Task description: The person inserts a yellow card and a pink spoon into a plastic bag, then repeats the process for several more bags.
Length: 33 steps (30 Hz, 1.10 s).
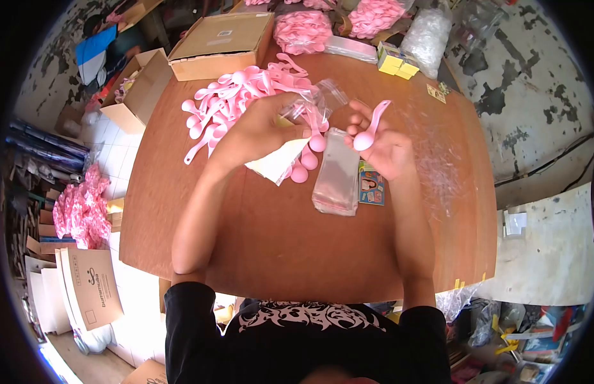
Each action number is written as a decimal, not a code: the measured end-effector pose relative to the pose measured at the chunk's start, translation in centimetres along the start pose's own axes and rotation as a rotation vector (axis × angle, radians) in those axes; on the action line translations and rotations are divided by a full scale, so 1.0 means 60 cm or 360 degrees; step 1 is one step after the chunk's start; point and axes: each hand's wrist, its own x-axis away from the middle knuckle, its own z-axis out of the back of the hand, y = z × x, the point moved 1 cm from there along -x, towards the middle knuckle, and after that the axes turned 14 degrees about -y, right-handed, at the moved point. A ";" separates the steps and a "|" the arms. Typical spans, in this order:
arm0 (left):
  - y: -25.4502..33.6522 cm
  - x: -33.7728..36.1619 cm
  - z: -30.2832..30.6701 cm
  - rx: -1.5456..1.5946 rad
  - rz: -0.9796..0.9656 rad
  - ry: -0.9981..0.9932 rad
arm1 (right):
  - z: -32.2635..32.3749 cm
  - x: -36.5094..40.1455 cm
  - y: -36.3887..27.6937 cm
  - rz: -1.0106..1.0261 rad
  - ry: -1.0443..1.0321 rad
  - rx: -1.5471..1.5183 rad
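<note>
My left hand [262,131] is closed on a clear plastic bag [332,93], with a pink plastic spoon [317,141] at its fingertips. A cream sheet of paper [276,163] shows below that hand, and a few loose spoons [299,173] lie beside it. In my right hand [393,152] another pink spoon [364,139] rests against curled fingers, its handle pointing up. Between the hands lies a stack of flat clear bags [337,179], next to a small stack of printed cards [372,187]. A large heap of pink spoons [236,93] sits beyond my left hand.
A cardboard box [221,41] stands at the table's [297,249] back left. Along the back are bags of pink spoons [303,32], small yellow boxes [397,61] and a bundle of clear plastic [428,38]. Clear plastic scraps [438,166] lie on the right side.
</note>
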 end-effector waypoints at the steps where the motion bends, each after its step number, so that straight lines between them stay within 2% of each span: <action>1: -0.008 -0.005 -0.006 -0.0004 -0.0001 -0.0007 | -0.010 0.002 -0.010 0.0026 -0.0041 -0.0142; 3: -0.030 -0.017 -0.021 0.0253 0.0022 -0.0190 | -0.011 0.009 -0.016 0.0091 0.0032 -0.0120; 5: -0.047 -0.032 -0.038 0.0205 0.0135 -0.0273 | 0.015 0.017 -0.027 0.0317 -0.0300 -0.0071; 6: -0.063 -0.039 -0.051 0.0083 -0.0017 -0.0314 | 0.004 0.021 -0.037 0.0388 -0.0112 0.0327; 7: -0.068 -0.043 -0.063 -0.0040 -0.0170 -0.0355 | -0.022 0.019 -0.037 0.0393 -0.0108 0.0328; 9: -0.066 -0.046 -0.085 -0.0002 -0.0175 -0.0417 | -0.069 0.012 -0.025 0.0665 0.0712 0.1188; 12: -0.048 -0.044 -0.108 0.0170 -0.0082 -0.0482 | -0.093 0.014 -0.012 0.0579 0.0854 0.1469; 16: -0.048 -0.044 -0.122 0.0216 -0.0257 -0.0446 | -0.110 0.014 0.010 0.0426 0.0845 0.1499; 18: -0.059 -0.049 -0.128 0.0203 -0.0407 -0.0284 | -0.107 0.013 0.026 0.0402 0.0809 0.1539; 21: -0.068 -0.052 -0.128 0.0122 -0.0437 -0.0219 | -0.111 0.013 0.033 0.0322 0.0736 0.1560; 24: -0.071 -0.050 -0.129 -0.0015 -0.0391 -0.0200 | -0.117 0.012 0.028 0.0368 0.0702 0.1471; 27: -0.063 -0.047 -0.126 0.0030 -0.0292 -0.0217 | -0.117 0.022 0.007 0.0389 0.0795 0.1635; 29: -0.064 -0.049 -0.124 0.0048 -0.0315 -0.0202 | -0.110 0.025 -0.008 0.0572 0.0786 0.1727; 33: -0.062 -0.051 -0.122 0.0096 -0.0433 -0.0204 | -0.109 0.023 -0.011 0.0653 0.0673 0.1400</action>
